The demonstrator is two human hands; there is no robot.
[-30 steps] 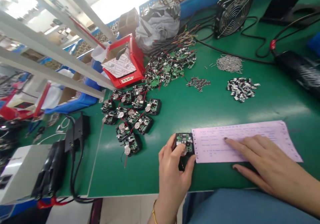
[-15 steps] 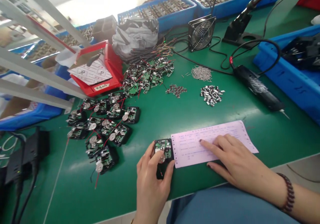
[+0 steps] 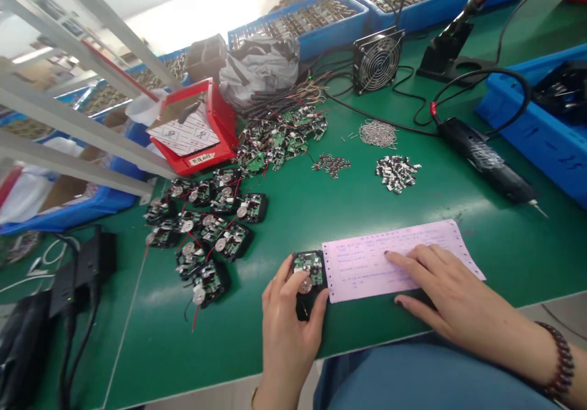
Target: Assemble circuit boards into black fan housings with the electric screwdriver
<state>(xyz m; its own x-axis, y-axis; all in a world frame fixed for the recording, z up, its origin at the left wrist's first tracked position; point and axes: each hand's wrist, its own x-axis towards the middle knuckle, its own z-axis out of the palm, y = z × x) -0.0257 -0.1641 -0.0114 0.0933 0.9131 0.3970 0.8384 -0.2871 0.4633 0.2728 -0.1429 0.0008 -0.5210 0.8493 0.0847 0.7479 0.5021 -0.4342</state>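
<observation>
My left hand (image 3: pixel 293 321) is closed around a small black housing with a green circuit board (image 3: pixel 314 266) in it, near the table's front edge. Its thumb lies along the right side and its fingers cover part of the left side and a round metal disc. Just right of the housing lies a pink printed sheet (image 3: pixel 353 269) with punched holes along its short edges. My right hand (image 3: pixel 443 288) rests on that sheet, fingers stretched out, the index fingertip touching the print. Nothing is held in it.
Several similar board assemblies (image 3: pixel 211 230) with red wires stand to the left. Behind lie loose circuit boards (image 3: pixel 279 138), small pins (image 3: pixel 377 134), brown parts (image 3: pixel 331 165) and black-and-white parts (image 3: pixel 397 173). An electric screwdriver (image 3: pixel 486 162), a fan (image 3: pixel 378 62), a red bin (image 3: pixel 224 129) and blue crates (image 3: pixel 545 117) surround them.
The whole view has shifted slightly, so everything appears a little farther right. Both hands keep their places on the housing and the sheet.
</observation>
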